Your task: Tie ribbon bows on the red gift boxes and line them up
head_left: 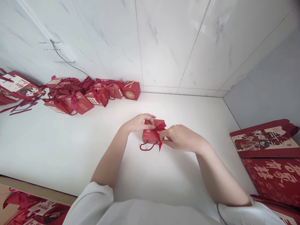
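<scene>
A small red gift box [150, 135] with pale printed characters lies on the white table in front of me. Its rope handle [148, 149] loops out on the near side. A red ribbon [160, 126] is drawn into a bow across its top. My left hand [140, 122] reaches over the box's left side, thumb and fingers pinched at the ribbon's knot. From the right, my right hand [179, 137] closes its fingertips on the ribbon at the box's right edge. Those fingertips partly hide the ribbon. One pointed ribbon tail [160, 147] hangs past the near edge.
Several ribboned red boxes [79, 101] crowd the table's back left, with a single red box [132, 90] at their right end. Red bags [25, 84] and loose ribbons [23, 106] lie far left. More red bags [264, 139] line the right edge. A cable [67, 62] runs down the tiled wall.
</scene>
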Demonstrator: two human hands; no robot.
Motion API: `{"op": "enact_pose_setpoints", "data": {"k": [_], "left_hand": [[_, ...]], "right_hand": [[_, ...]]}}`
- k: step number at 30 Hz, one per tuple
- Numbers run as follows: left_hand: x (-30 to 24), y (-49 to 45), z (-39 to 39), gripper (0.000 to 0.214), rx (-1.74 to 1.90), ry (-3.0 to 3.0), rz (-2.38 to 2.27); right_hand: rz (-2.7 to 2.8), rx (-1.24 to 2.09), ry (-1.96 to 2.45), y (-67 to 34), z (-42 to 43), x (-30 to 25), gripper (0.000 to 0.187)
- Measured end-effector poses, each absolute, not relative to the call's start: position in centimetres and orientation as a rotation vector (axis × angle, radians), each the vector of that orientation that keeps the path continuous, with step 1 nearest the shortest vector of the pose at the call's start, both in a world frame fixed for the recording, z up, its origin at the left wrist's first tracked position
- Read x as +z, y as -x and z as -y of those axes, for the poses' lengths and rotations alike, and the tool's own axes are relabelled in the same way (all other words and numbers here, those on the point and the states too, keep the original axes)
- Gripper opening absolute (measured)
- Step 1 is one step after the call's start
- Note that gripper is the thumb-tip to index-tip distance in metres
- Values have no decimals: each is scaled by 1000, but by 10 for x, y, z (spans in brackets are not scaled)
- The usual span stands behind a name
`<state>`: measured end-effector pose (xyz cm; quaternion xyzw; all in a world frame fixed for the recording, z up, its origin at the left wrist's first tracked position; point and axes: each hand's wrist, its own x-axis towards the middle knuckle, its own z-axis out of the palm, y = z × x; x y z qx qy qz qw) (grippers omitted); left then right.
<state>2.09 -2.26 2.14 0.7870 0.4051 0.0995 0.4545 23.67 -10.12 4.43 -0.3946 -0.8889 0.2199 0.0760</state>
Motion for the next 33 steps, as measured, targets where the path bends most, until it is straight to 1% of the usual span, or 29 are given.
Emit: {"op": "enact_pose_setpoints", "data": {"k": [6, 10, 17, 20, 22, 24, 25, 27, 31, 33], "left_hand": [[25, -20, 24, 27, 211, -1932, -1028], [26, -20, 25, 28, 218, -1963, -1034], [25, -23, 28, 17, 232, -2038, -1019], [26, -23, 30, 14, 218, -2043, -975], [29, -22, 31, 20, 170, -2019, -947], [33, -19, 32, 34, 133, -2008, -924], [36, -17, 32, 39, 131, -2012, -916], [43, -13, 33, 41, 165, -2016, -908], [54, -11, 38, 26, 382, -1994, -998], [54, -13, 39, 24, 453, -1998, -1038]], "right_hand": [[2580, 867, 1208, -240, 101, 45, 20], [2560, 938, 1170, -242, 100, 45, 20], [2535, 965, 1051, -240, 101, 48, 18], [2520, 1119, 1005, -241, 102, 53, 16], [2513, 1326, 930, -245, 102, 58, 13], [2462, 1468, 863, -251, 99, 62, 14], [2410, 1478, 871, -254, 97, 64, 15], [2262, 1404, 984, -261, 92, 64, 21], [1995, 1155, 1372, -272, 79, 52, 32], [1982, 1122, 1517, -276, 74, 43, 35]]}}
